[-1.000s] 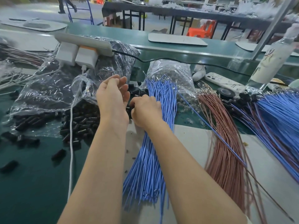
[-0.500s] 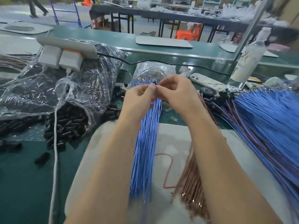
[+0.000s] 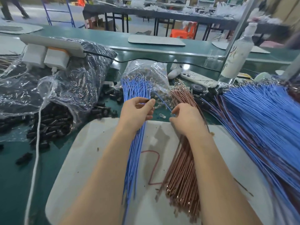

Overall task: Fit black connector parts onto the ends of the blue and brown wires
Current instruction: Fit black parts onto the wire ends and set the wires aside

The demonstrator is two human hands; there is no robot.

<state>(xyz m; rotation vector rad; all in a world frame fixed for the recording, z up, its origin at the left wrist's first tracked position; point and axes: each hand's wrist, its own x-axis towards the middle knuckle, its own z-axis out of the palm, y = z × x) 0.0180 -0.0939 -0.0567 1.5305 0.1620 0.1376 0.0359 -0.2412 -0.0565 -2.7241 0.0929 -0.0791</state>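
Observation:
My left hand (image 3: 136,111) hovers over the loose blue wire bundle (image 3: 132,168) and pinches a small black connector (image 3: 148,100) between thumb and forefinger. My right hand (image 3: 186,118) is over the brown wire bundle (image 3: 181,176) and pinches a single blue wire (image 3: 162,102) near its lower end. That wire slants up and left toward the connector, and whether its tip is inside it I cannot tell. Loose black connectors (image 3: 50,124) spill from a plastic bag at the left.
A thick bundle of blue wires (image 3: 259,120) lies at the right. A power strip (image 3: 53,44) with chargers and a white cable (image 3: 36,143) are at the left. A clear bag (image 3: 146,70), phone (image 3: 198,79), tape roll (image 3: 197,87) and bottle (image 3: 235,54) stand behind. A grey mat (image 3: 90,151) lies under the wires.
My hands, joined at the blue bundle's top half a second ago, have come apart. The right hand moved down and right over the brown wires, holding a blue wire.

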